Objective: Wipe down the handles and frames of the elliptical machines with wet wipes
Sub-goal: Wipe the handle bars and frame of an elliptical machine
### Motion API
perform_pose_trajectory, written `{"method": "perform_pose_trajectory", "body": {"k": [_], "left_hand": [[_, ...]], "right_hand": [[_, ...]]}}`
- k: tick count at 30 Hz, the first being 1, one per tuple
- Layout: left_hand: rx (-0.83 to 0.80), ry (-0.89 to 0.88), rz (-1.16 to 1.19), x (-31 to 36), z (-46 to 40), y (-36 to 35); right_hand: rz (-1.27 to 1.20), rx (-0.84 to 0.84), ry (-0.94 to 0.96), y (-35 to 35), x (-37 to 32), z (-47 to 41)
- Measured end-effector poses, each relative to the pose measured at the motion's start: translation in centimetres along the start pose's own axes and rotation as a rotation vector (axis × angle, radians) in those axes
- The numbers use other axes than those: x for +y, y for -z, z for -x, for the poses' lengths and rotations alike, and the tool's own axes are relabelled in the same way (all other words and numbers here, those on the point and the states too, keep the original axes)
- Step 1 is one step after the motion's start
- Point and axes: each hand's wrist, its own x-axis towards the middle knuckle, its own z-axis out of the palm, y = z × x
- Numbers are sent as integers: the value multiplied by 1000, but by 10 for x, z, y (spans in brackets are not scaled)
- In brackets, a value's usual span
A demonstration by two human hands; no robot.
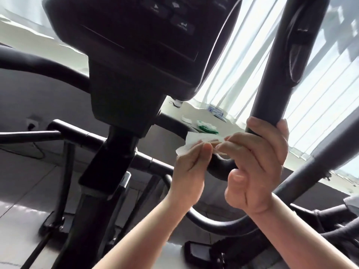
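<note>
Both forearms rise from the near edge toward the middle of the scene, the right hand a little nearer than the left hand. They meet on a white wet wipe: the left pinches its near-left part between thumb and curled fingers, and the right's fingertips pinch its right end while the rest of that hand curls round the foot of the moving handle. So each hand is clamped on the wipe, and the right bears on the bar as well.

That handle is a thick dark tube whose long axis climbs up and far from the right hand, leaning slightly right toward the bright curtain. It lies directly above the hands, and the right one is plainly the closer, already touching it. My judgement is that the wipe needs wrapping round the tube and drawing along that axis.

Left of the handle hangs the console on its post. Farther off, a green wipe packet sits on the sill
</note>
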Motion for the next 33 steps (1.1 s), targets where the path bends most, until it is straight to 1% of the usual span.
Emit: {"method": "perform_pose_trajectory", "body": {"k": [3, 5, 6, 7, 8, 9, 10, 11, 12, 13, 15, 19, 20, 24, 26, 28, 30, 33], "left_hand": [[85, 18, 156, 13, 36, -14], [132, 65, 296, 22, 42, -19], [173, 78, 377, 29, 39, -18], [254, 55, 410, 33, 33, -13], [373, -17, 365, 34, 24, -6], [483, -123, 247, 31, 13, 4], [528, -252, 75, 20, 4, 13], [505, -363, -108, 6, -3, 20], [450, -409, -232, -8, -8, 21], [384, -388, -287, -20, -10, 15], [291, -281, -233, -33, -1, -8], [348, -31, 99, -17, 26, -38], [342, -7, 136, -12, 30, -41], [323, 32, 161, 12, 51, -46], [326, 75, 169, 25, 59, -47], [301, 91, 175, 36, 63, -41], [313, 21, 98, 50, 65, -31], [305, -260, -237, 65, 65, -18]], "right_hand": [[10, -31, -12, 2, 0, -2], [10, -71, -18, 6, -1, -2], [4, -91, -17, 8, -1, -2], [-1, -106, -14, 9, -1, -3], [-2, -114, -10, 10, -1, -3], [4, -118, -9, 10, -1, -4], [17, -118, -9, 10, -1, -4], [31, -112, -7, 9, -1, -4], [36, -109, -5, 8, -1, -4], [33, -112, -3, 7, -1, -3], [7, -122, 4, 8, 1, -4], [-60, -159, 2, 12, 2, -5], [-74, -172, -4, 12, 2, -6], [-118, -194, -18, 14, 1, -8], [-131, -245, -15, 17, -2, -10], [-194, -332, -22, 25, -1, -15], [-308, -438, -65, 38, 1, -20], [-421, -509, -180, 54, -1, -29]]}}
